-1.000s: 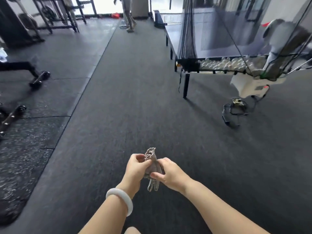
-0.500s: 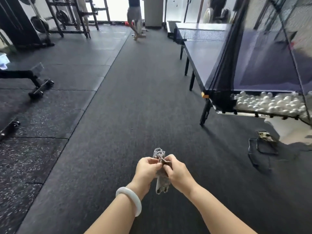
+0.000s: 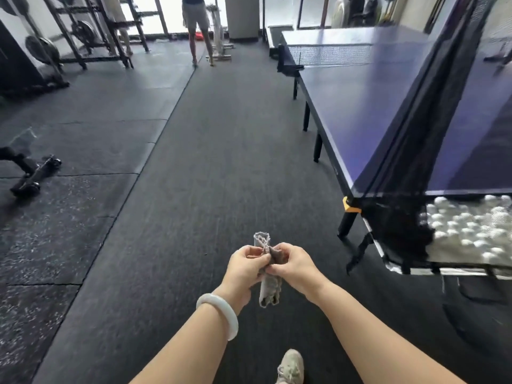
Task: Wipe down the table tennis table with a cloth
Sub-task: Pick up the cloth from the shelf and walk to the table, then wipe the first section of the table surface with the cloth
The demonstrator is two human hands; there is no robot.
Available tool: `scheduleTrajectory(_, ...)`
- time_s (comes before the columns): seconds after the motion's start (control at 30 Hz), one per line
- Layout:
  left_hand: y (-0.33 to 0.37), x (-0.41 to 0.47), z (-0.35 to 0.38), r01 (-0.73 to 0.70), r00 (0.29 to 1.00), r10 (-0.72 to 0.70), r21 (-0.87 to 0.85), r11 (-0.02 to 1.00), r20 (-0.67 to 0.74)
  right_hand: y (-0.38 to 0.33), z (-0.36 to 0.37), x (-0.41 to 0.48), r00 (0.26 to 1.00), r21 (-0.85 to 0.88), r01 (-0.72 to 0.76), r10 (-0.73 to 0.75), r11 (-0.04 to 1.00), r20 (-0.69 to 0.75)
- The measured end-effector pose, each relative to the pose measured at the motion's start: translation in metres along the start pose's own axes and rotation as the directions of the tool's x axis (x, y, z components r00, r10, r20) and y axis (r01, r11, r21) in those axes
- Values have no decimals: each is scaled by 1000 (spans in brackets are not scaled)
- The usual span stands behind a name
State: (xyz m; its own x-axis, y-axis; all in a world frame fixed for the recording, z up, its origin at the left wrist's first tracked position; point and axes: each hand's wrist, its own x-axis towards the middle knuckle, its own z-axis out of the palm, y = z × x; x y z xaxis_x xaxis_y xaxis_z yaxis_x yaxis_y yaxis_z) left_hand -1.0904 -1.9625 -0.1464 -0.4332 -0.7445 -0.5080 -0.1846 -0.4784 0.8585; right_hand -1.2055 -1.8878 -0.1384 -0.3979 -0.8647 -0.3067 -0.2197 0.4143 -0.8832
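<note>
Open floor (image 3: 216, 162) lies ahead; the table tennis table (image 3: 360, 106) (black catch netting (image 3: 410, 134) draped over) blocks the right.

The cloth (image 3: 268, 284) is grey-brown, the table tennis table (image 3: 357, 106) deep blue, the bracelet (image 3: 221, 311) white, the floor (image 3: 207, 162) dark grey.

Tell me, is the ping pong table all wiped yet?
Not yet. Done: the grey cloth has been fetched. In hand: the left hand and right hand grip it together, bunched, above the floor. Left: all the wiping. The blue table stands off to the right, and the cloth is not touching it. I cannot tell if it is dusty.
</note>
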Motion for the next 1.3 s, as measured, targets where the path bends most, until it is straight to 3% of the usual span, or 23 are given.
scheduleTrajectory(0.3,108,182,56,-8,997,1,93,996,80,-37,-93,196,998,-47,-45,43,998,-44)
scheduleTrajectory(0.57,190,384,130,13,967,-66,210,978,245,-40,-168,369,936,115,-195,220,974,-275)
scheduleTrajectory(0.77,258,494,201,-46,888,-138,384,922,438,-43,-229,461,796,391,-249,417,886,-439)
scheduleTrajectory(1.03,274,576,329,-142,690,-305,536,832,656,6,-316,512,503,616,-224,631,755,-591)
scheduleTrajectory(1.2,277,630,389,-247,713,-313,642,726,628,42,-362,530,423,771,-92,726,629,-542)
scheduleTrajectory(1.3,285,660,418,-353,722,-293,698,623,627,56,-380,520,325,820,-76,791,568,-518)
